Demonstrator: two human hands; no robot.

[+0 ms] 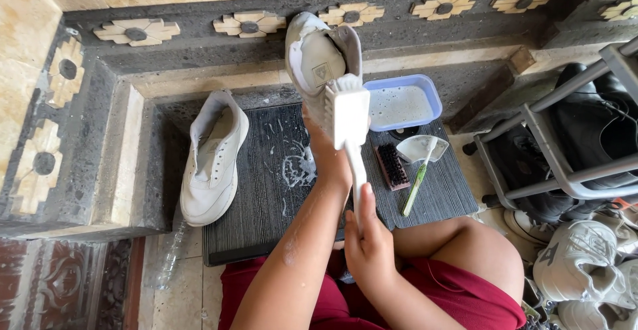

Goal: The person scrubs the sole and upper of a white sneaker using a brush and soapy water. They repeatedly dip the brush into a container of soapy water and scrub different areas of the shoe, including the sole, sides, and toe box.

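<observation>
Your right hand (367,237) is wrapped tight around the handle of a white brush (348,118), and the brush head presses on a white shoe (319,54). Your left hand (325,147) holds that shoe up from below (its fingers are hidden, so I cannot tell how tight). Under them lies a dark ribbed mat (259,197), wet with foam. The other shoe (212,160) rests on the mat's left edge. To the far right sits a blue tub (433,97) of soapy water, with a small dark brush (392,166) nearer.
</observation>
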